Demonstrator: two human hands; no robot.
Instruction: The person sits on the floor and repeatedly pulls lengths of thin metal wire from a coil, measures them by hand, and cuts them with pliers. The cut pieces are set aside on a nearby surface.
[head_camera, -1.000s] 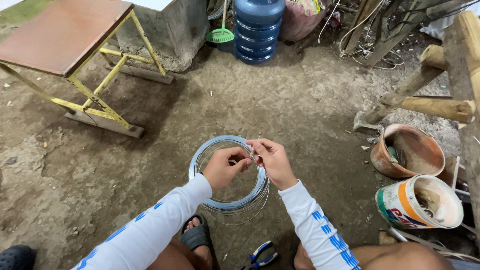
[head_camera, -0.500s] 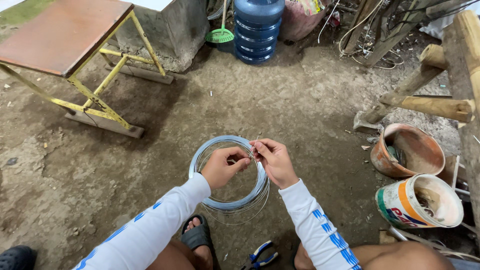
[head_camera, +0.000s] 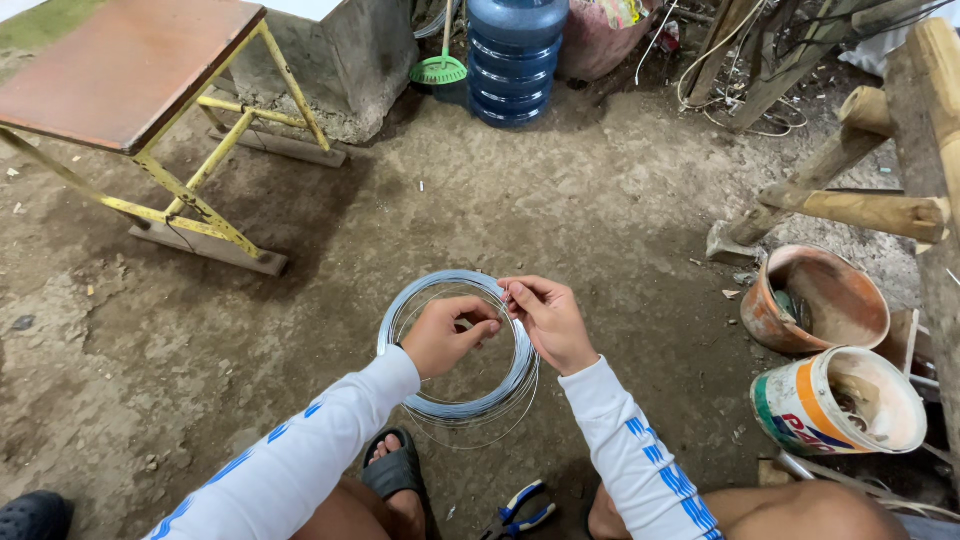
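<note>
Fingertips meet over a coil of steel wire on a dirt floor.

Both hands pinch at one spot: the left hand (head_camera: 447, 335) curls its fingertips shut toward the right hand (head_camera: 545, 322), whose thumb and forefinger close on what seems a thin wire end, too fine to make out surely. The wire coil (head_camera: 457, 345) lies flat on the ground directly beneath them, likely kept there so a strand pulls free. Blue-handled pliers (head_camera: 518, 510) lie at 6 o'clock, partly cut off by the frame edge. Two worn buckets (head_camera: 838, 400) sit at 3 o'clock, their contents unclear. A yellow-legged table (head_camera: 130, 70) stands at 10 o'clock, a blue water jug (head_camera: 516, 60) at 12.
</note>
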